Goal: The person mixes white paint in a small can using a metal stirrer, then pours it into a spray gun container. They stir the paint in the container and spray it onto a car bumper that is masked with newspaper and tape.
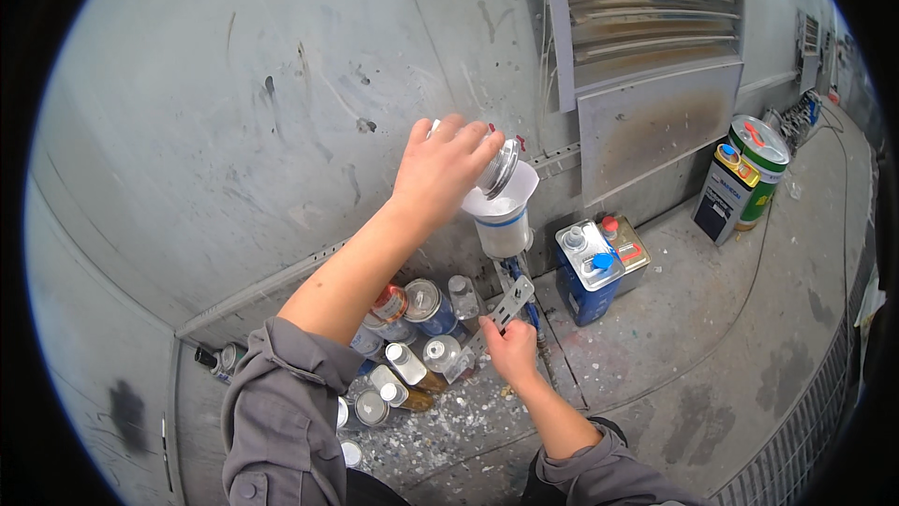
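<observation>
My left hand [448,164] is raised and wrapped round a clear container [501,169]. Its open end tips down over a white paper funnel strainer [510,199]. That strainer sits in the mouth of a translucent cup [506,236] with a blue band round it. Blue and metal parts show under the cup, though I cannot make out what they belong to. Lower down, my right hand [510,352] is closed at a slotted flat metal strip [512,302], gripping it by its side. Whether liquid flows from the container cannot be seen.
Cans and bottles [412,366] crowd the floor by the wall, left of my right hand. A blue rectangular can [588,281] stands right of the cup. Farther right are a dark can [724,192] and a green-and-white pail [760,155]. A hose [749,291] crosses the floor.
</observation>
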### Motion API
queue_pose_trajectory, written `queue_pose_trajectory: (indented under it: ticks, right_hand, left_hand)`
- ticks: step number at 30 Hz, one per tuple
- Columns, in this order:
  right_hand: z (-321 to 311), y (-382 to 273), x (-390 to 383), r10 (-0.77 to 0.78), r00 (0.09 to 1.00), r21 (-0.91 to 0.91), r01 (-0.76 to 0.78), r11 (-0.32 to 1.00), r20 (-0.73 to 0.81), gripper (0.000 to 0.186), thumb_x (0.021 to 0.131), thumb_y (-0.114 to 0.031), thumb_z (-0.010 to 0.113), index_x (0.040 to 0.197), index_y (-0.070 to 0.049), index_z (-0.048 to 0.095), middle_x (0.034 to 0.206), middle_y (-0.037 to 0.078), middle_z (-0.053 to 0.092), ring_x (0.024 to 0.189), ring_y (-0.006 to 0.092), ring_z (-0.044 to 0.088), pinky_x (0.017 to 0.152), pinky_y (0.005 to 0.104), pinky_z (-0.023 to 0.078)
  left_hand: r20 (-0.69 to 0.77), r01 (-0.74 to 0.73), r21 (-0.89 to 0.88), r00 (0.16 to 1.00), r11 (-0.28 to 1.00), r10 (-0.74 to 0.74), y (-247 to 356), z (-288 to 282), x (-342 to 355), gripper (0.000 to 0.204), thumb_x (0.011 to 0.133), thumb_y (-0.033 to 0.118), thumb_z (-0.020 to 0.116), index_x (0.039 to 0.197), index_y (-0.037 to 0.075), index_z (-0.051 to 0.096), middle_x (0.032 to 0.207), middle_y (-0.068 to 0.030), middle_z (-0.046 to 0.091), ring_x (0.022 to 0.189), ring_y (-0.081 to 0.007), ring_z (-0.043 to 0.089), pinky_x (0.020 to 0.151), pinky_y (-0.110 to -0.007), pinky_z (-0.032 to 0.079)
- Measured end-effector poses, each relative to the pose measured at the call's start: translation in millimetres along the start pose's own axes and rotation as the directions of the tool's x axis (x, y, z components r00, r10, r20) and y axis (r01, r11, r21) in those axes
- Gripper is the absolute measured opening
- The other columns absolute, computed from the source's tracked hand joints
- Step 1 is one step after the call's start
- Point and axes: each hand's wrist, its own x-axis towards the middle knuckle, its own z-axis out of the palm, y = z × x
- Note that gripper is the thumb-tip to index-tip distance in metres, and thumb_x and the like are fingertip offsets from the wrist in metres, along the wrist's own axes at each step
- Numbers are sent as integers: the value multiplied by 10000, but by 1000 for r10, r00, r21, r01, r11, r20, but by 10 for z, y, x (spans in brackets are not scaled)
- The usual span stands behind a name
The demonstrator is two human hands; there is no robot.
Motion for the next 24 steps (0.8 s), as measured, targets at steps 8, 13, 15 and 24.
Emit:
queue_pose_trajectory:
  ticks: [8, 13, 15, 24]
  right_hand:
    - [-95, 8, 42, -12, 1000, -12, 12, 1000, 1, 343, 913, -258, 781, 796, 58, 718, 675, 262, 646, 621, 432, 684, 578, 454, 507]
    - [-27, 46, 59, 9, 1000, 10, -9, 1000, -4, 275, 936, -221, 769, 845, 39, 751, 650, 209, 683, 584, 343, 706, 571, 420, 511]
    - [-71, -66, 47, 64, 998, 19, -65, 998, 21, 268, 946, -215, 763, 845, 33, 759, 630, 183, 690, 570, 293, 714, 569, 407, 515]
    - [-68, -113, 31, 128, 991, 49, -130, 990, 40, 279, 987, -225, 757, 925, 46, 772, 642, 41, 685, 517, 99, 638, 488, 283, 482]
  left_hand:
    - [97, 73, -13, 993, 997, -71, 55, 50, -95, 698, 699, 107, 843, 1350, 242, 629, 1283, 30, 669, 1223, -228, 607, 930, -437, 452]
    - [-32, 268, -113, 961, 957, -273, -30, 144, -256, 653, 663, 154, 873, 1274, 188, 648, 1164, -2, 680, 1112, -242, 653, 819, -449, 493]
    - [95, 536, -283, 841, 796, -533, -101, 75, -324, 679, 687, 226, 903, 1306, 116, 645, 1258, -73, 690, 1172, -328, 666, 906, -497, 530]
    - [503, 594, -768, 329, -239, -799, -406, -830, -1470, 745, 822, 313, 879, 1399, -36, 561, 1310, -143, 686, 1182, -237, 662, 1023, -383, 518]
